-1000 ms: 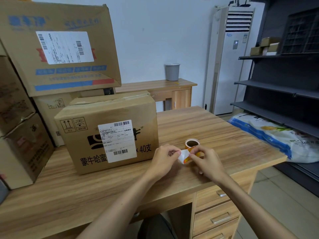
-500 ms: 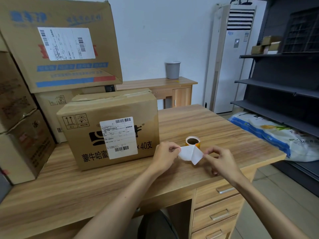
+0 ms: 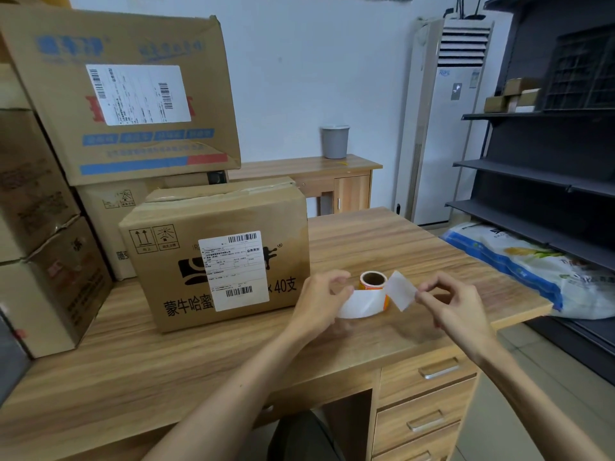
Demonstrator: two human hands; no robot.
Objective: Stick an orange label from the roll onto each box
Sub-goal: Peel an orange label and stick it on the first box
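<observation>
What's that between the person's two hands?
In the head view, a white strip of label backing stretches from the left hand to the right hand, with the orange label roll standing on the desk just behind it.

So the wooden desk [image 3: 382, 247] is carrying pretty much everything here, with its drawers sitting under the front right corner. A sealed cardboard box [image 3: 219, 257] with a white shipping label is sitting on it at about 10 o'clock, and the little orange label roll [image 3: 372, 281] is standing on end near the middle, just off the box's right side at 3 o'clock. More cartons [image 3: 50, 281] are crowding the desktop's left edge at 9 o'clock.
</observation>
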